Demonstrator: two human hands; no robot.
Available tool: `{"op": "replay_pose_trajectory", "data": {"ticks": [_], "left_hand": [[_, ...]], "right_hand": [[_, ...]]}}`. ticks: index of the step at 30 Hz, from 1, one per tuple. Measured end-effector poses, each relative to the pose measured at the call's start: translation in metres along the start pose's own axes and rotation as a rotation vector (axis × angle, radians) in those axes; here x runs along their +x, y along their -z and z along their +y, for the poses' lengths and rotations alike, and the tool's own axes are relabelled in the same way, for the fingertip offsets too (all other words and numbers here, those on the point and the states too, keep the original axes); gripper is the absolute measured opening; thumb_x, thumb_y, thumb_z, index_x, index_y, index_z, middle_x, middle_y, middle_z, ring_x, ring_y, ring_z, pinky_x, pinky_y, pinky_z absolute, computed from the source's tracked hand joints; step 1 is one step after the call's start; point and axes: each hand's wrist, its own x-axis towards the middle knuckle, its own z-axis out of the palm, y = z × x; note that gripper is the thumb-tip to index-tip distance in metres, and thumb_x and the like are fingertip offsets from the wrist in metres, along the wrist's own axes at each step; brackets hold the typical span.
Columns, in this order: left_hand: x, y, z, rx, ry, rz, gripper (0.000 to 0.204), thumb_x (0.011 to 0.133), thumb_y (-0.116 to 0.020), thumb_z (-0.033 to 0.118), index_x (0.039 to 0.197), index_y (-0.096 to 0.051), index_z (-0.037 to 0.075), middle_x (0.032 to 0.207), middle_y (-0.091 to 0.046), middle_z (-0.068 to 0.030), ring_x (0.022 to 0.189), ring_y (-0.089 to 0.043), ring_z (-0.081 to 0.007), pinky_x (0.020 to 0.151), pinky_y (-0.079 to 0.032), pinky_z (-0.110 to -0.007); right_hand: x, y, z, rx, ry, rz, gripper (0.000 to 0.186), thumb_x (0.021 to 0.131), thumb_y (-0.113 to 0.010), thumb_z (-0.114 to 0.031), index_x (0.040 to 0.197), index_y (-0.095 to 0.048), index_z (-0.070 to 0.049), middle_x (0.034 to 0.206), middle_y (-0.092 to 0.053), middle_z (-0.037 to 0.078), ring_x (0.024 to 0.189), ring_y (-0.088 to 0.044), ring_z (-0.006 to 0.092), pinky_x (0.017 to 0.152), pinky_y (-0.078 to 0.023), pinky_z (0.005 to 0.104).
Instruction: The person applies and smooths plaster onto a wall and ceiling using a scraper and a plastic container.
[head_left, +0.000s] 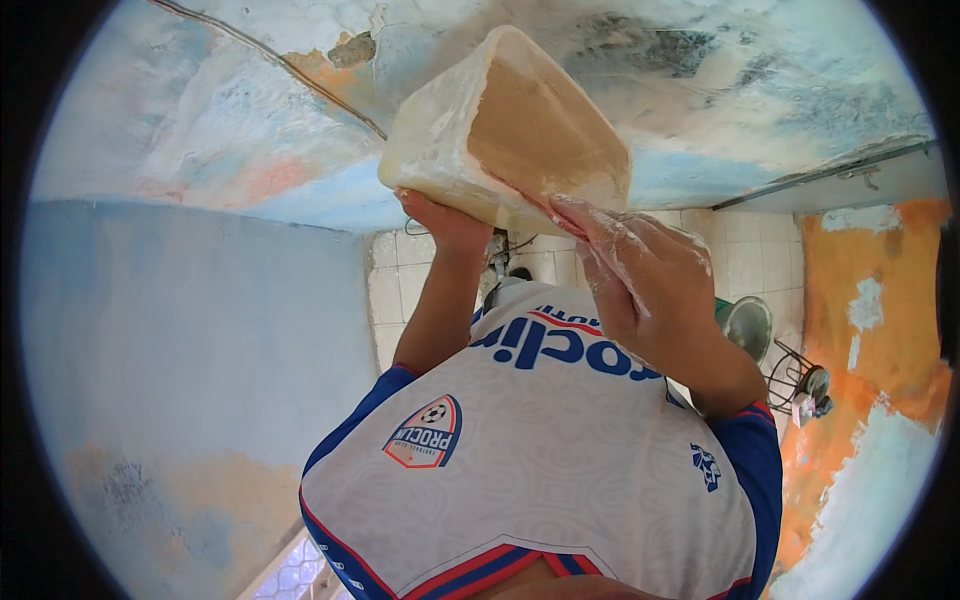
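Note:
A cream, translucent plastic container (430,140) with a squarish open mouth is held up in front of me, tilted so its mouth faces right. Its inside is smeared with a beige coating. My left hand (450,222) supports it from below, closed against its underside; most of those fingers are hidden. At the lower rim is my right hand (650,270), dusted with white paste. Its fingers are pressed together round a thin, flat piece with a reddish edge (530,203), which lies along the container's mouth. The full shape of that piece is hidden.
A patchy blue-and-white wall (250,130) with a cable (270,55) rises ahead, a blue-grey wall (200,330) at left. Down at right are pale tiles (745,255), a green-sided bucket (748,325), a black wire stand (790,375) and an orange patched wall (850,300).

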Motion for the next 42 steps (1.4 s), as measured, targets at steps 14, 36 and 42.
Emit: {"op": "replay_pose_trajectory", "data": {"ticks": [14,36,42], "left_hand": [[-0.087,-0.074,-0.003,0.097,-0.106,-0.02,0.097,0.086,-0.032,0.081,0.146,-0.031,0.005,0.143,-0.042,-0.0127,0.131,-0.043,-0.027,0.108,-0.038,-0.043],[-0.189,-0.084,-0.025,0.146,-0.004,-0.024,0.09,0.089,-0.031,0.077,0.144,-0.035,0.005,0.141,-0.046,-0.0118,0.13,-0.045,-0.0252,0.108,-0.038,-0.04],[-0.203,-0.104,-0.042,0.072,0.218,0.098,0.082,0.093,-0.028,0.073,0.143,-0.039,0.009,0.138,-0.049,-0.0101,0.128,-0.048,-0.0253,0.105,-0.041,-0.041]], "right_hand": [[-0.123,0.125,0.031,0.036,-0.148,0.209,0.032,0.083,-0.061,0.006,0.115,-0.064,-0.001,0.096,-0.072,0.014,0.08,-0.071,0.026,0.066,-0.055,0.0327],[-0.156,0.155,0.065,0.733,-0.47,-0.376,0.026,0.094,-0.061,-0.008,0.118,-0.062,0.003,0.103,-0.067,0.008,0.092,-0.064,0.0164,0.084,-0.051,0.0285],[-0.177,0.142,0.092,1.074,-0.686,-0.239,0.032,0.096,-0.061,-0.012,0.125,-0.058,0.001,0.104,-0.067,0.008,0.089,-0.065,0.0126,0.08,-0.056,0.0262]]}}
